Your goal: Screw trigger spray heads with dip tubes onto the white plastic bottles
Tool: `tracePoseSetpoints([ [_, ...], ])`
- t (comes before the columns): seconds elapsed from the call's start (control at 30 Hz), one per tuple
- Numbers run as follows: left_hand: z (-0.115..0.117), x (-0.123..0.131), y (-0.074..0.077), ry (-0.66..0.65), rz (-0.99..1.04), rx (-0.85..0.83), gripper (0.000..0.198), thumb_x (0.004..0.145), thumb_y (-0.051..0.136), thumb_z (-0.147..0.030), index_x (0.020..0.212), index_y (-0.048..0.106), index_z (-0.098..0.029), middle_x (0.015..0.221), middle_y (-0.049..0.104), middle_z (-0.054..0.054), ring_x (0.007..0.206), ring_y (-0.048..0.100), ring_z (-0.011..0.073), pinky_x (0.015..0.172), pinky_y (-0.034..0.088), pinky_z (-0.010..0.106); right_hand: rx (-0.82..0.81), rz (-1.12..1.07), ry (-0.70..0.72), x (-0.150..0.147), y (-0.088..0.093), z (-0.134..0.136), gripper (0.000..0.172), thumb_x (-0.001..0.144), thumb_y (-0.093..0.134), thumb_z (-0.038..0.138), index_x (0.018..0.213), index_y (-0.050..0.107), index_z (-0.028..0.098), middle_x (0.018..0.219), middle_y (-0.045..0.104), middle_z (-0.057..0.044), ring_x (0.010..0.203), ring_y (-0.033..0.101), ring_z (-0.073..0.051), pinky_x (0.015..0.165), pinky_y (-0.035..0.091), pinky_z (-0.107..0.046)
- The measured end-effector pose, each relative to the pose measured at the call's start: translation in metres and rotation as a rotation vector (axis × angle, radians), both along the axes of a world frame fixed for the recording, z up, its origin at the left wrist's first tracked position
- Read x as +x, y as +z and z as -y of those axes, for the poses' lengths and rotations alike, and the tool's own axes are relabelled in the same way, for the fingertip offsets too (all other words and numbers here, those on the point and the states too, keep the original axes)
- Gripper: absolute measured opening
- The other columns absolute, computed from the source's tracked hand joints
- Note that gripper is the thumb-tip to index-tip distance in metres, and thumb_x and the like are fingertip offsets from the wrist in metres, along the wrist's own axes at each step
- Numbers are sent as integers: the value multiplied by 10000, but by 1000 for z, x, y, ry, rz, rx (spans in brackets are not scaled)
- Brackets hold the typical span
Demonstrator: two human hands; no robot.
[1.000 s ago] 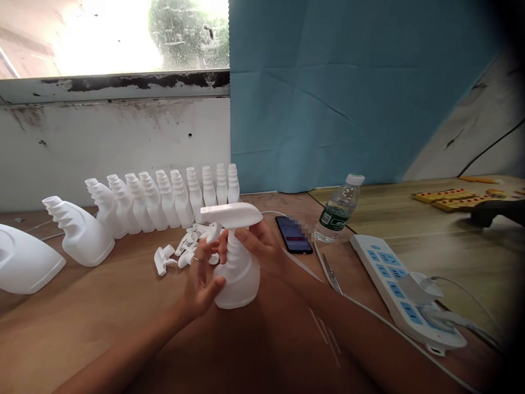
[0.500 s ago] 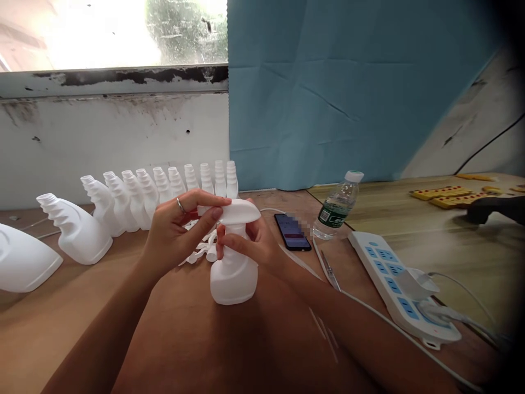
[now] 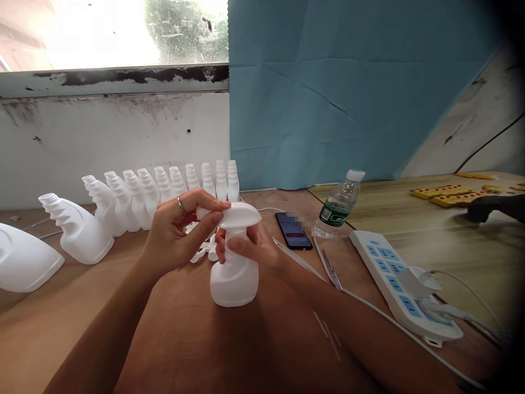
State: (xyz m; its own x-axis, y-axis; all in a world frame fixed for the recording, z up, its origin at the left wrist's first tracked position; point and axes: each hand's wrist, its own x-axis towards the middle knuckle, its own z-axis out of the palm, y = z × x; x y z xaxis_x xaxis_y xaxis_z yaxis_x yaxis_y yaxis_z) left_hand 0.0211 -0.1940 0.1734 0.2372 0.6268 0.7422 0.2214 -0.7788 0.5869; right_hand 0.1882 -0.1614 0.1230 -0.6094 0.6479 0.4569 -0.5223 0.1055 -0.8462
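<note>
A white spray bottle (image 3: pixel 234 282) stands upright on the brown table before me, with a white trigger spray head (image 3: pixel 241 214) on top of its neck. My left hand (image 3: pixel 180 230), wearing a ring, pinches the nozzle end of the spray head between thumb and fingers. Wrapped round the neck just below the head is my right hand (image 3: pixel 258 246), its thumb lying across the front. The trigger is mostly hidden by my fingers. Several loose white plastic parts (image 3: pixel 205 251) lie behind the bottle, partly covered by my left hand.
White open-necked bottles (image 3: pixel 135 200) stand in a row along the wall, with larger ones (image 3: pixel 84 232) at the left. To the right are a phone (image 3: pixel 293 230), a water bottle (image 3: pixel 338 205), a small cutting tool (image 3: pixel 331 269) and a power strip (image 3: pixel 404 290) with cables.
The spray head has turned slightly on the bottle, its rounded back swinging toward me. Both hands keep their hold, and the bottle stays in nearly the same place.
</note>
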Motion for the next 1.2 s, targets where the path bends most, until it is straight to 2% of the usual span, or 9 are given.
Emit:
tracePoseSetpoints([
  [0.07,1,0,0,-4,-9,-5,97,879,640,-182,960,694,-176,811,642,26,593,549,80,495,459,192,-13,19,6,-1,0,1,427,795,737,381,1055,445,210,756,629,13,616,625,-159,581,523,-314],
  [0.17,2,2,0,-7,-3,10,91,881,635,-181,950,693,-173,809,642,26,624,576,91,515,472,198,4,70,-130,-2,1,4,394,788,762,317,998,443,220,648,604,53,547,599,-134,542,498,-273],
  [0.33,3,2,0,-11,-12,20,96,875,643,-178,954,698,-171,809,649,27,633,583,98,537,485,212,12,29,-42,2,6,11,396,805,730,377,1047,473,200,752,647,-1,634,630,-165,594,511,-317],
  [0.47,4,1,0,-13,0,26,85,873,645,-177,941,696,-171,797,640,27,629,581,99,520,476,210,-3,98,-155,4,6,10,366,759,785,328,934,496,189,641,624,13,597,615,-166,571,497,-303],
  [0.67,5,1,0,8,-4,10,84,868,658,-214,926,703,-174,789,645,33,617,579,107,495,454,215,1,-45,77,7,-7,1,366,853,673,420,1062,529,156,809,658,-53,655,641,-179,627,534,-348],
  [0.9,6,1,-4,51,24,-15,106,877,650,-230,959,710,-197,831,660,36,666,583,123,552,470,232,12,5,-101,4,2,9,378,800,744,367,1035,549,144,727,639,-21,623,638,-170,596,530,-317],
  [1.03,10,-3,-22,128,98,-42,353,879,653,-272,1229,606,-276,1133,632,60,984,598,180,814,515,289,8,98,61,11,7,-6,489,774,771,302,1145,477,182,830,687,-23,739,697,-198,683,555,-338],
  [1.13,15,-8,-50,100,155,-122,534,875,656,-277,1368,455,-312,1293,537,77,1131,543,205,900,504,319,92,163,172,21,8,-17,604,760,778,257,1255,434,217,888,697,-17,794,708,-206,732,547,-349],
  [1.2,23,-9,-73,77,124,-258,551,897,626,-281,1397,398,-323,1343,507,88,1154,542,217,917,511,346,151,216,176,24,8,-20,550,784,751,294,1254,481,203,811,692,-8,752,688,-191,735,533,-346],
])
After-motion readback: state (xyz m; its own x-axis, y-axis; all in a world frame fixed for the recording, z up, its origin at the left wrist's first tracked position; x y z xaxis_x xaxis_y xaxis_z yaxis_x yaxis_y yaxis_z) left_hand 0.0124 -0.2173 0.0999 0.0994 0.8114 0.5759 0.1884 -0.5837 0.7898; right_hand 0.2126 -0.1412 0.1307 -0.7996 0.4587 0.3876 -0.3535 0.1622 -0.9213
